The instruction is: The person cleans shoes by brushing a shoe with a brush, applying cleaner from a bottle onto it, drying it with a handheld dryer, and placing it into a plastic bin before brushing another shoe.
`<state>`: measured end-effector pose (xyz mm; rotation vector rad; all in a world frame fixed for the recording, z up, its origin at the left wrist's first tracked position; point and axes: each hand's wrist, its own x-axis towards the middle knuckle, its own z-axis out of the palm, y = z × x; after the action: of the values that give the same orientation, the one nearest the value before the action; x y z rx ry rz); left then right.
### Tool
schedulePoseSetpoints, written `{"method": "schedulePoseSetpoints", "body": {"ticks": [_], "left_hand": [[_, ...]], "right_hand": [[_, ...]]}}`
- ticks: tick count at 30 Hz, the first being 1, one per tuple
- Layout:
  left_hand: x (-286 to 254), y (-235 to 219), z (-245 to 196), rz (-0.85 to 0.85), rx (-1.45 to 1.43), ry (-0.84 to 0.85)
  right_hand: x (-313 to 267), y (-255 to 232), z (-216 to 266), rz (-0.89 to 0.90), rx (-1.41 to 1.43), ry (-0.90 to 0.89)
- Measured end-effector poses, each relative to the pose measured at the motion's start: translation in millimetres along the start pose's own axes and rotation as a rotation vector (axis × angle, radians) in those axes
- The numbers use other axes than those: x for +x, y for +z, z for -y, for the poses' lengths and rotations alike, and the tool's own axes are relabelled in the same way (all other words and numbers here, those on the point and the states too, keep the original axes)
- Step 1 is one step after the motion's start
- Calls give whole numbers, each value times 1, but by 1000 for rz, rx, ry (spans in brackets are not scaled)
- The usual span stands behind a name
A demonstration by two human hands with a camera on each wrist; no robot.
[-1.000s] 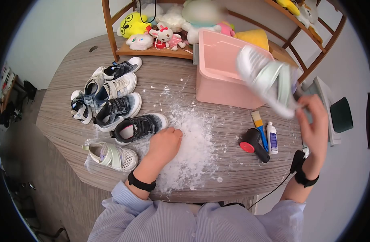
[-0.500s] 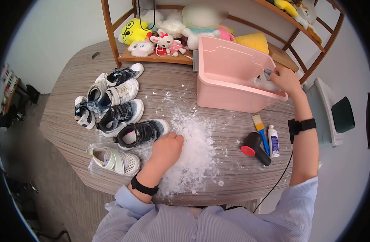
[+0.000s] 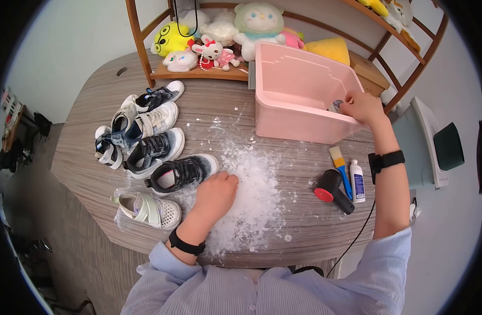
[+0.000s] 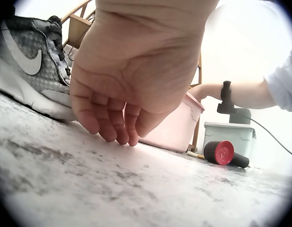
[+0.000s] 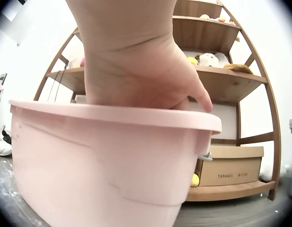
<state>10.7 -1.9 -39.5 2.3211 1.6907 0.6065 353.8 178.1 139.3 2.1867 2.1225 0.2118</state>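
Wood-grain worktop [image 3: 304,220] with rounded corners, backed by a wooden shelf [image 3: 199,73] of plush toys; a spread of white flakes [image 3: 254,194] covers its centre. The left hand [image 3: 216,191] rests on the near-left edge of the flakes, fingers loosely curled with their tips on the surface, holding nothing — the left-wrist view shows the tips touching the worktop beside a grey sneaker [image 4: 30,71]. The right hand [image 3: 362,107] reaches over the near rim of the pink tub [image 3: 299,123] and down inside; a pale shoe [image 3: 337,105] is barely visible beneath it, and whether the fingers grip it cannot be told.

Risks, as judged: the tub stands close to the worktop's right edge, so a pull on its rim could tip or slide it; a sweep of the left hand could scatter flakes over the near edge, which lies just behind the pile. The cable [image 3: 356,236] trailing from the right wrist could snag the blower [image 3: 331,190], brush [image 3: 338,168] or bottle [image 3: 355,181].

Open room: the bare strip between flakes and blower, and behind the flakes toward the shelf. Six shoes [image 3: 146,142] crowd the left side.
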Motion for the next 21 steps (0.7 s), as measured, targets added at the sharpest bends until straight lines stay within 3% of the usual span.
{"method": "schedulePoseSetpoints", "body": {"ticks": [1,3,4,6,12,14,15,19,21], "left_hand": [[0,1,0,-21,13,19],[-2,1,1,-40,28,38],[-2,2,1,-45,29,42],[-3,0,-2,-52,33,53],[-17,-57,-15,61,-95,56],[-28,-81,-8,-61,-203,101],[-35,-97,-3,-75,-191,74],[-67,-153,42,-84,-65,-28],[-91,-168,68,-88,37,-223]], "right_hand": [[-3,-2,1,-1,2,-1],[-11,-6,2,-294,-42,-34],[-21,-8,6,-295,-42,-31],[-47,-13,17,-479,257,-129],[-129,9,23,-270,498,-200],[-145,29,7,-172,491,-225],[-152,40,-3,-75,481,-250],[-173,77,-39,-17,412,-130],[-181,92,-56,-69,275,-10]]}}
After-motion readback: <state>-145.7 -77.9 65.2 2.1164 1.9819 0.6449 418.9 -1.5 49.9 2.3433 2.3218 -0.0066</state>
